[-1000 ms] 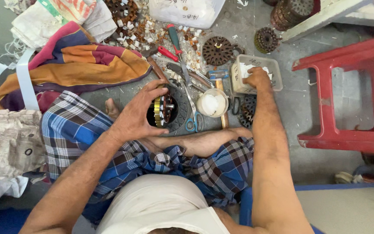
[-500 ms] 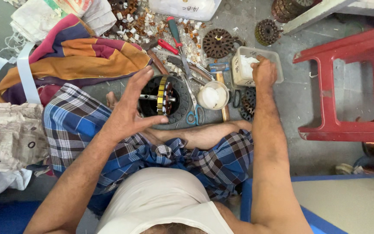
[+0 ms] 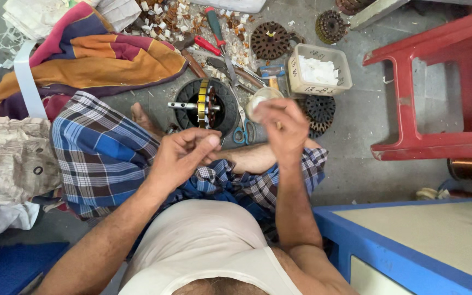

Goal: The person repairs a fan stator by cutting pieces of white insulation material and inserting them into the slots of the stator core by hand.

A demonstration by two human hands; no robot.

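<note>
We look down from above at a person sitting cross-legged on a grey concrete floor [image 3: 367, 114], wearing a white vest and a blue checked cloth. Both bare hands are raised in front of the chest. The left hand [image 3: 184, 155] has its grip pressed together, thumb against curled fingers, as if pinching something very small; we cannot tell what, if anything, is between them. The right hand [image 3: 279, 125] is lifted a little higher, fingers bunched downward; we cannot tell whether it pinches anything. Just beyond the hands, on the floor near the person's shins, stands a fan motor stator [image 3: 203, 106] with a yellow band and a steel shaft pointing left. Beside it on the right lie blue-handled scissors [image 3: 243, 131] and a small round white cup [image 3: 260, 98], partly hidden by the right hand. Farther off sit a cream plastic tub of white paper slips [image 3: 319, 70], a red-handled screwdriver [image 3: 217, 27], dark laminated cores and scattered scraps. A red plastic stool [image 3: 422, 98] stands at the right, a striped cloth [image 3: 94, 54] at the far left. We judge that anything small held up here could slip and vanish among the scraps, and a dropping forearm could tip the cup.
</note>
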